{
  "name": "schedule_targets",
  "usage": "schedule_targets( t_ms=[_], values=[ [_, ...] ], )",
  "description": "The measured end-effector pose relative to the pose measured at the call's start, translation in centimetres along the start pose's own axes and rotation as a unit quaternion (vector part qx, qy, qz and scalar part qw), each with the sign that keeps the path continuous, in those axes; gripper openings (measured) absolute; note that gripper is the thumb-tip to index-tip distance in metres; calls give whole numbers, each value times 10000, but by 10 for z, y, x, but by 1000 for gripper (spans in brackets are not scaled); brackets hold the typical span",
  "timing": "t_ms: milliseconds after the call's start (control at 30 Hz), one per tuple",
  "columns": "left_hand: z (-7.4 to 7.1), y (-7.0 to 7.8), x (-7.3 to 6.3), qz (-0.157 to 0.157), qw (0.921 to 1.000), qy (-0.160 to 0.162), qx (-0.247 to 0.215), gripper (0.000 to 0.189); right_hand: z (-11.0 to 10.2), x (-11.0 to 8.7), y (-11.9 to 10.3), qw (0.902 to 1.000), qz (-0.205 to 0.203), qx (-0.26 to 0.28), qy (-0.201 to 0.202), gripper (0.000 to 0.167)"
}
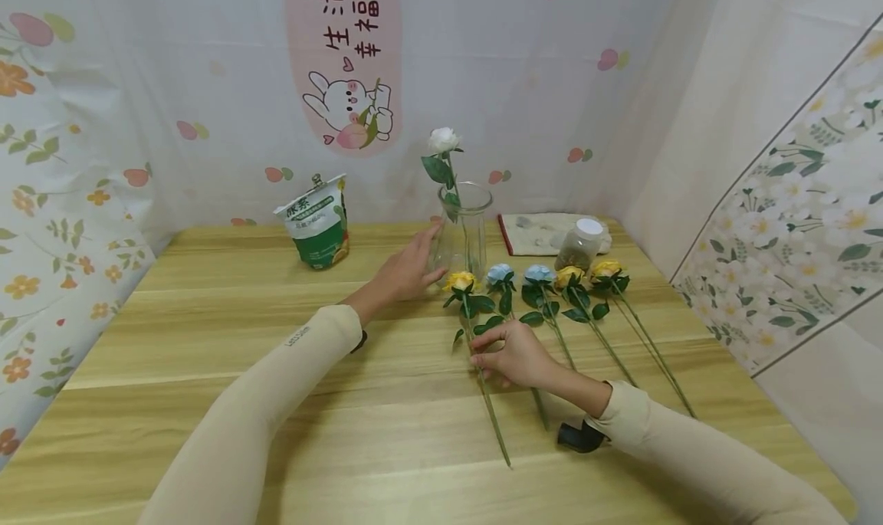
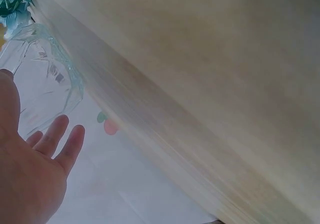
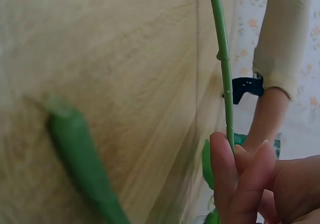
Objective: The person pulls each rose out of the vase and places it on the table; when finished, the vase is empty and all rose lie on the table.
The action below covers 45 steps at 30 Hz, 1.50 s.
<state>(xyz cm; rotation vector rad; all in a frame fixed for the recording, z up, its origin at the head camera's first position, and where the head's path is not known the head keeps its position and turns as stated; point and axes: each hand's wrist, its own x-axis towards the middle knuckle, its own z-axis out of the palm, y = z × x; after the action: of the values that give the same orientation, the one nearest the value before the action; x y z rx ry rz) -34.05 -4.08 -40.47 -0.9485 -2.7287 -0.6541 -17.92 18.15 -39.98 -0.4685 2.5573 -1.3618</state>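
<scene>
A clear glass vase [image 1: 450,243] stands toward the back of the table with a white rose [image 1: 444,139] upright in it. My left hand [image 1: 407,270] is beside the vase's left side, its fingers extended; the left wrist view shows them spread close to the glass [image 2: 75,81]. Between thumb and fingers my right hand [image 1: 517,354] pinches the green stem of a yellow rose [image 1: 460,281], whose bloom overlaps the vase's base in the head view. That stem [image 3: 226,93] runs up past the fingertips in the right wrist view. Right of it lie two blue roses [image 1: 539,273] and two more yellow roses [image 1: 607,270].
A green and white pouch [image 1: 319,222] stands at the back left. At the back right, a jar with a white lid [image 1: 581,243] stands in front of a pale cloth pouch [image 1: 534,232] with a red edge. Patterned curtains [image 1: 228,111] border the table behind and at the sides.
</scene>
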Motion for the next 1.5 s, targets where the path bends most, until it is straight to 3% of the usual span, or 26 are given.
schedule_targets(
  t_ms=[1000,1500],
  values=[
    [2,2,-2,4,10000,14,-61,83,1,7,4,9978,309,13,-585,20],
    [-1,3,0,-124,9999,-57,-94,84,-30,26,-27,9968,-280,-577,-482,27]
  ],
)
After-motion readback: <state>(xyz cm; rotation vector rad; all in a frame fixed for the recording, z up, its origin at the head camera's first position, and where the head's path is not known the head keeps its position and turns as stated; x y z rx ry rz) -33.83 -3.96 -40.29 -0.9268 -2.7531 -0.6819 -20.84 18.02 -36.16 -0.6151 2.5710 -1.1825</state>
